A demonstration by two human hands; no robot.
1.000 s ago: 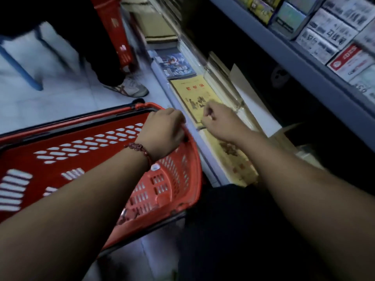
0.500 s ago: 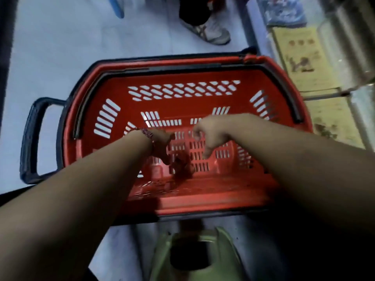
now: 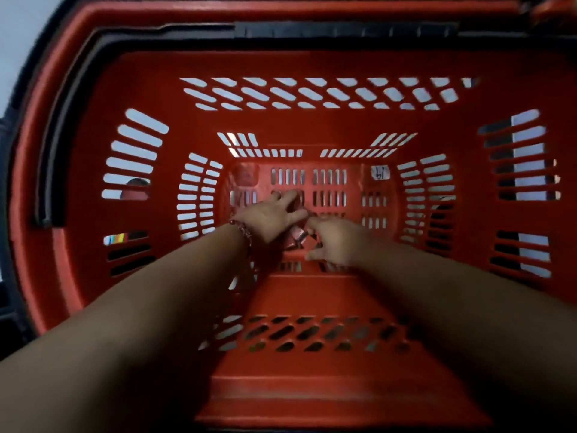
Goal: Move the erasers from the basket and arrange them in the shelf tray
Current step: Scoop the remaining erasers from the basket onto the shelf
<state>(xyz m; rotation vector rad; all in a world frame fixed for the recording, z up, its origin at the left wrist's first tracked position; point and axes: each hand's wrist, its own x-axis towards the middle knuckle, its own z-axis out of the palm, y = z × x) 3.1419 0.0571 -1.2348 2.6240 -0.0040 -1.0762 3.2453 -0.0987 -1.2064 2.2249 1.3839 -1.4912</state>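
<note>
Red shopping basket (image 3: 312,64), floor centre: pinkish eraser packet (image 3: 296,239) lying between left hand (image 3: 274,217), fingers spread and holding nothing, and right hand (image 3: 335,242), fingers bent beside it, grasp indiscernible.

Single head view. We look steeply down into the basket (image 3: 93,98) from close above; its rim nearly fills the frame, with floor (image 3: 18,29) visible only at upper left.

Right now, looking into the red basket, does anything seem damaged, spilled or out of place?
Nothing looks damaged or spilled. The one oddity is a small white label with handwritten marks, stuck on the basket floor at the far right corner.
</note>
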